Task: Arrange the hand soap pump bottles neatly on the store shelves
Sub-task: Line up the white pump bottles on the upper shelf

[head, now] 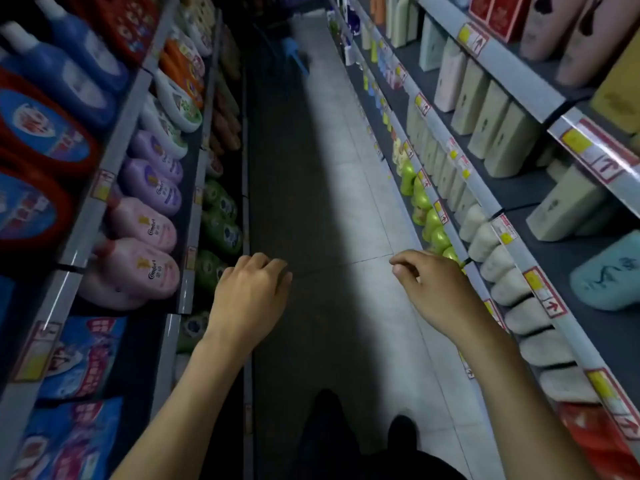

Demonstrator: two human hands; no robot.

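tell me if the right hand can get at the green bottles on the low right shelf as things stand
Probably yes. The right hand is empty, loosely curled, and hangs right beside the near end of the green bottles. Nothing lies between them, though the shelf rail above overhangs the row.

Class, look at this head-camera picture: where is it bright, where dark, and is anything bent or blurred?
Head view: a bright band lies along the floor, the left shelves' lower tiers sit in shadow, wide-angle distortion slants the right shelves, and the far aisle end is blurred.
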